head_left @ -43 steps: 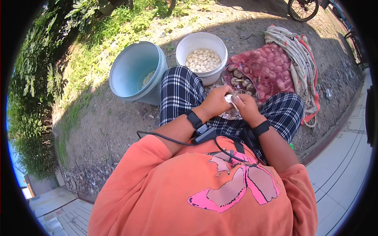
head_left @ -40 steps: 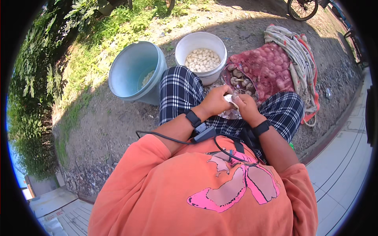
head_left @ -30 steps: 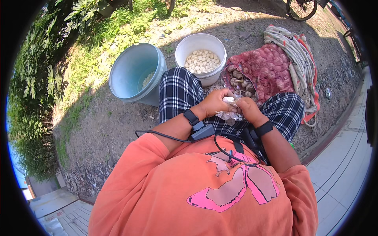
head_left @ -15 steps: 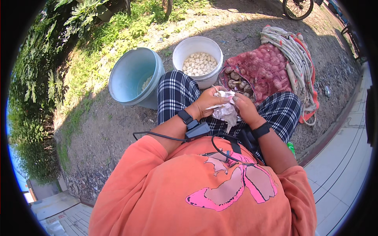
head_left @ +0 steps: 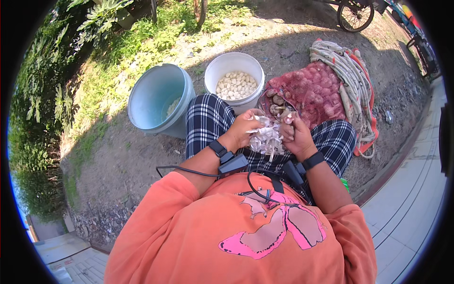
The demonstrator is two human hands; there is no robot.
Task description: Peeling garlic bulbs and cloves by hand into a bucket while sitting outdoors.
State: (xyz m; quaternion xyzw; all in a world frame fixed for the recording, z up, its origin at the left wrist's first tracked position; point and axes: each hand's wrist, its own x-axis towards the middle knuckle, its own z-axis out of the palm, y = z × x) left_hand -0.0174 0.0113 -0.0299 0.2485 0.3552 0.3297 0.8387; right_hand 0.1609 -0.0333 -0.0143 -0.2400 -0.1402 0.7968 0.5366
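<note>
Just above my lap, my left hand (head_left: 242,128) has its fingers closed on garlic skin (head_left: 253,124), thin and whitish. More papery garlic skins (head_left: 269,140), white with a purple tinge, lie between my two hands over my lap. My right hand (head_left: 299,136) is curled closed beside them, and a pale pinkish garlic clove (head_left: 288,119) seems to show at its fingertips, partly hidden. Beyond my knees stands a white bucket (head_left: 258,66) holding many peeled cloves (head_left: 236,85). To its right lies a red mesh sack (head_left: 314,90) of garlic bulbs (head_left: 279,100), its mouth toward my hands.
A pale blue bucket (head_left: 146,92) with some whitish cloves low inside stands left of my knee. Folded whitish cloth with orange edging (head_left: 352,90) lies at the sack's far right. A wheel (head_left: 355,14) stands at the back, tiles (head_left: 402,203) run along the right.
My hands have moved slightly apart and the garlic skin between them has spread into loose pieces. My right hand has curled with its fingertips raised. The whole view has shifted a little.
</note>
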